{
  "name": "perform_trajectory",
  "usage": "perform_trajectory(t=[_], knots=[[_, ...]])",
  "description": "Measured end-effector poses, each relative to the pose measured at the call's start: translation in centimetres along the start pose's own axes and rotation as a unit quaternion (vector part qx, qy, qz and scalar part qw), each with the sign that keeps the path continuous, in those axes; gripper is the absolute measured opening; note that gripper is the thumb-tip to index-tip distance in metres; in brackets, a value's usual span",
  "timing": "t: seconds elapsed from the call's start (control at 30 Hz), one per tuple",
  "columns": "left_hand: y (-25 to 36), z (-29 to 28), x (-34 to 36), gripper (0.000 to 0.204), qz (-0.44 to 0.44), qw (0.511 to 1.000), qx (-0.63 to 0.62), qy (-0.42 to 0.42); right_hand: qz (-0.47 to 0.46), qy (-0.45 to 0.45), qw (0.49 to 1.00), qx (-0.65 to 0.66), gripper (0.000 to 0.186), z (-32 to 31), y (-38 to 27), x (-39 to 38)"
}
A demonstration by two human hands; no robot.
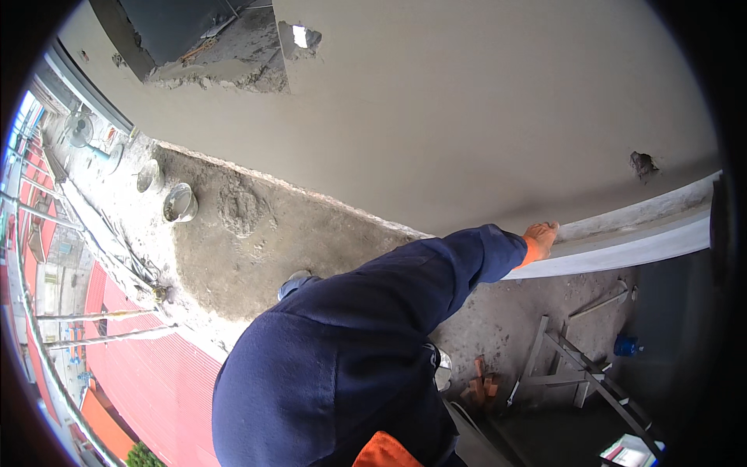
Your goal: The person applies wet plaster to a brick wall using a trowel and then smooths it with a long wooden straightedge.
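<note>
My left arm, in a dark blue sleeve, reaches across to the right. At its end, my left hand [541,238] is against the near end of a pale ledge [638,247] at the foot of the smooth grey plastered wall [436,117]. Its fingers look curled in. Whatever they hold, if anything, is too small or hidden to name. An orange cuff shows at the wrist. My right hand is out of sight.
A mortar heap [241,208], a bucket [180,204] and a second bucket [148,177] stand left, near a fan [80,131]. Rails [109,335] edge the drop above a red roof [148,381]. At right lie bricks [482,383], a frame [580,366] and a blue bottle [626,345].
</note>
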State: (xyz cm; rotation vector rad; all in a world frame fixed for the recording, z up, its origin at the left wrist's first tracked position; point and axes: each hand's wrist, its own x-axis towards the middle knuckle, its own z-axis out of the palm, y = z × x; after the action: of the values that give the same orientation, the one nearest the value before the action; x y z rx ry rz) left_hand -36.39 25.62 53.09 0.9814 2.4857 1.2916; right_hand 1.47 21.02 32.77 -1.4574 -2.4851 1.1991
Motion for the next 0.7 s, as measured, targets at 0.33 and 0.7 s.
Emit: perform_trajectory(t=[0.33,0.7], knots=[[-7.3,-10.6,-15.0,0.075,0.046,0.985,-0.041,-0.163,-0.092,-0.133,0.982,-0.102,0.049,7.4,-3.9,2.4],[-28.6,-38.0,-53.2,0.016,-0.274,0.936,-0.150,0.159,-0.206,-0.297,0.911,-0.200,0.049,22.6,-14.5,-6.0]])
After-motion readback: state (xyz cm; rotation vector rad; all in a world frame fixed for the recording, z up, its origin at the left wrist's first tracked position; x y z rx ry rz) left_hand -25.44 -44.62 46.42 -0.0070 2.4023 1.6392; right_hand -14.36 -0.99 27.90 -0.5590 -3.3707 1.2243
